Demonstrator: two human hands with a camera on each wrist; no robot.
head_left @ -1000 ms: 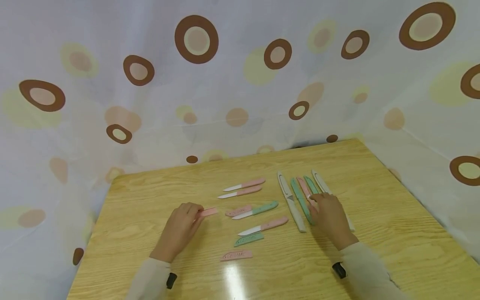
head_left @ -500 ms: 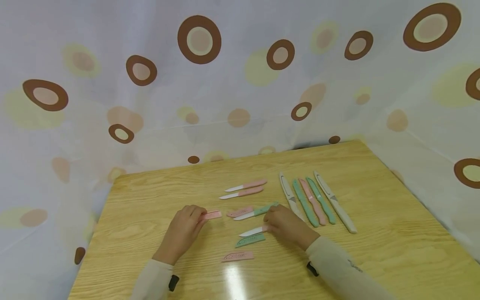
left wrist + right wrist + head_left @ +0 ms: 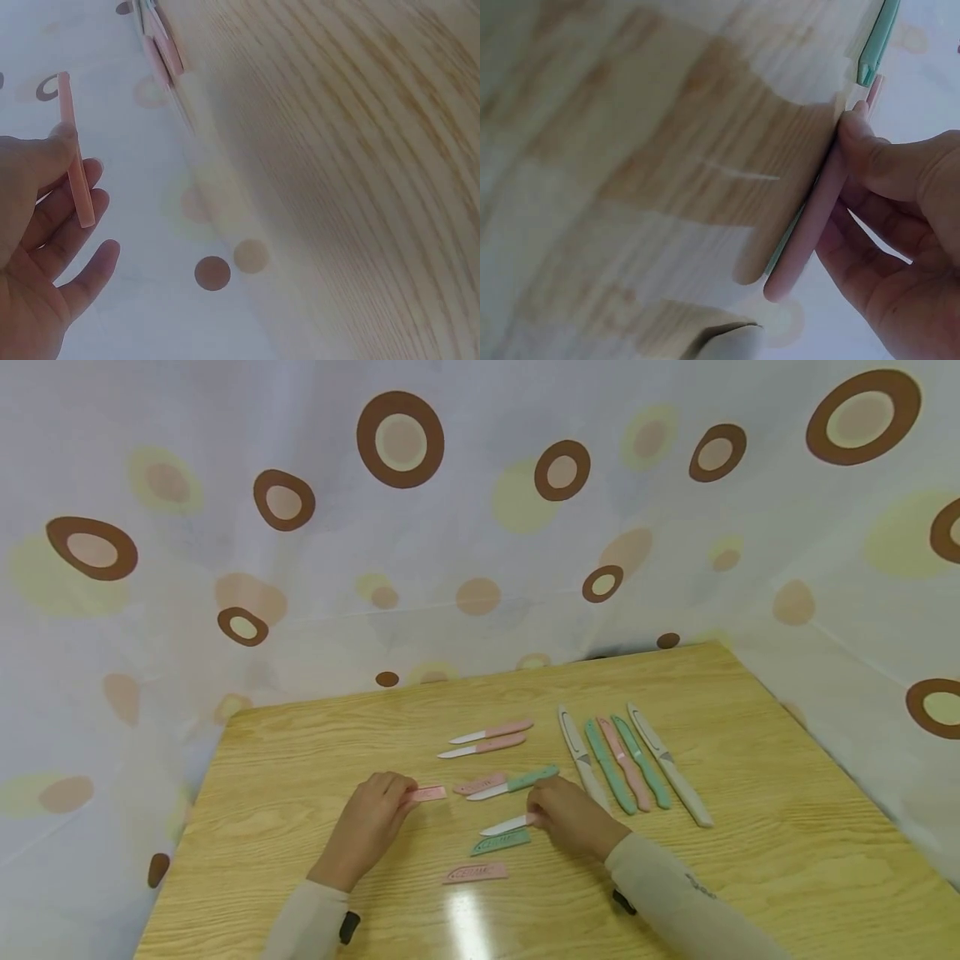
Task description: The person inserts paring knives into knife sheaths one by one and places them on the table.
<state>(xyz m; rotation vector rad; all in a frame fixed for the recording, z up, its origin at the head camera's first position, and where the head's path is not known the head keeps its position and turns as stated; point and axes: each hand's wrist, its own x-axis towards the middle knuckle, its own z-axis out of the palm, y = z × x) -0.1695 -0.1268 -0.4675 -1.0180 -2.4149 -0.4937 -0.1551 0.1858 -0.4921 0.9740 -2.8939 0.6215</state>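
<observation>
Between thumb and fingers, my left hand [image 3: 367, 822] pinches a pink knife sheath [image 3: 430, 793]; the left wrist view shows this sheath [image 3: 82, 191] edge-on. My right hand [image 3: 573, 817] pinches a pink-handled paring knife [image 3: 506, 825] with a white blade pointing left. Its pink handle [image 3: 810, 225] shows in the right wrist view, low over the table. Just in front of that blade lies a green sheath [image 3: 501, 842]. A second pink sheath [image 3: 475, 872] lies nearer. Behind, a green-handled knife [image 3: 534, 777] lies against another pink sheath [image 3: 480, 783], partly covering it.
Two pink-handled knives [image 3: 508, 727] lie unsheathed at the back of the wooden table [image 3: 300, 743]. On the right several sheathed knives stand in a row: a beige one [image 3: 573, 739], green and pink ones [image 3: 626, 764], and another beige one [image 3: 671, 768]. A patterned cloth [image 3: 480, 527] hangs behind.
My right hand has moved left from the row of sheathed knives and now grips the handle of the nearest pink knife. My left hand keeps its sheath, shifted slightly right.
</observation>
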